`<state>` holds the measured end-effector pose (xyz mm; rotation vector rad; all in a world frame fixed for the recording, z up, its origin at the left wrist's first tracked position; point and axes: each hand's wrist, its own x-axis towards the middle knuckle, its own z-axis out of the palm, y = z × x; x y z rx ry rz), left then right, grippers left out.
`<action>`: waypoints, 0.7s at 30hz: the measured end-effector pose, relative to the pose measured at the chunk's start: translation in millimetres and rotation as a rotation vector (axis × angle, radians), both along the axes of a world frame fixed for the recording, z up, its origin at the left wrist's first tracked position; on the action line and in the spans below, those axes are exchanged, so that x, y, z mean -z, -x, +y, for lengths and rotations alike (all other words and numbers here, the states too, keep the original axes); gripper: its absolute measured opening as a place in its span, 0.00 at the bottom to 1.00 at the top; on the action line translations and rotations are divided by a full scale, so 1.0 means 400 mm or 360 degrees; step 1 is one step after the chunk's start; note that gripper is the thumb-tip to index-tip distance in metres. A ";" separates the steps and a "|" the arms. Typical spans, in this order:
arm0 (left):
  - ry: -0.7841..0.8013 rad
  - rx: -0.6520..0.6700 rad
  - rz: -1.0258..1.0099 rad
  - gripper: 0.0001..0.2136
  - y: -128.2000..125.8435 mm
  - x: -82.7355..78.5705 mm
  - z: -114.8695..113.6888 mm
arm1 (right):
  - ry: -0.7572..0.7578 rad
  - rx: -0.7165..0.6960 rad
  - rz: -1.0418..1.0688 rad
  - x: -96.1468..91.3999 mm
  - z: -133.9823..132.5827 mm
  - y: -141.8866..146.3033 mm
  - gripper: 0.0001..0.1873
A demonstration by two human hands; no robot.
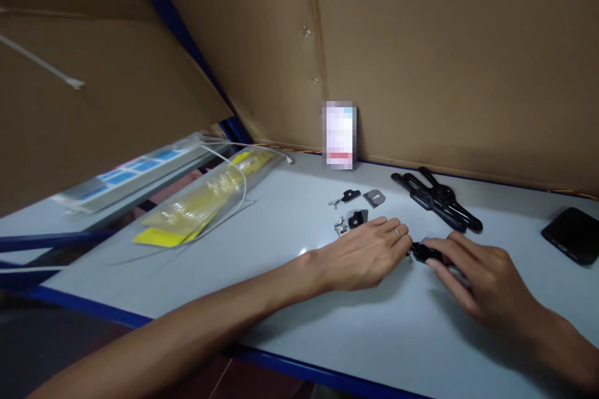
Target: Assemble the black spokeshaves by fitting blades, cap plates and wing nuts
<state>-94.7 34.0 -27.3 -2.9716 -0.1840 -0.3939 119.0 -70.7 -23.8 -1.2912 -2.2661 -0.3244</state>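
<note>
My right hand (pixel 486 277) is closed, with thumb and fingers pinching a black plastic piece (pixel 425 252) just above the table. My left hand (pixel 367 255) meets it from the left, its fingers curled down at the piece's end. A small shiny metal part (pixel 409 257) shows under the left fingertips; whether they grip it is hidden. Just beyond my left hand lie a small black part (pixel 358 218) and several silver screws (pixel 340 225). Farther back are another black part (pixel 350 195), a grey metal plate (pixel 374 198) with a slot, and more small screws (pixel 334 203).
Several long black plastic handles (pixel 435 199) lie piled beyond my right hand. A black phone (pixel 571 235) is at the right. Against the cardboard wall (pixel 421 62) leans a lit, blurred screen (pixel 339 137). A plastic bag with yellow sheets (pixel 206 199), white cable and power strip (pixel 140 171) are left.
</note>
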 end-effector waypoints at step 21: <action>0.0143 0.0018 -0.0356 0.13 -0.018 0.005 -0.040 | 0.0364 0.0004 0.0240 0.007 -0.020 0.032 0.13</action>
